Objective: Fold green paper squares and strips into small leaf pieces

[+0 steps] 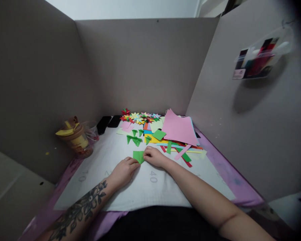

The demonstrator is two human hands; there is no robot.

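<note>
A small green paper square (138, 156) lies on the white mat, a crease showing down it. My left hand (125, 170), with a ring on one finger, pinches its lower edge. At its right side, the closed fingers of my right hand (153, 156) grip the paper too. Just beyond the hands sit several folded green paper pieces (135, 140). To their right is a flat green paper square (159, 134) resting on other coloured sheets.
Folded paper stars (140, 117) are heaped at the back. Pink sheets (179, 129) and paper strips (183, 154) spread to the right. At left stand a brown pot-shaped container (76, 139) and two black phone-like objects (114, 121). Grey panels (145, 67) enclose the table; a clear pouch (259, 60) hangs right.
</note>
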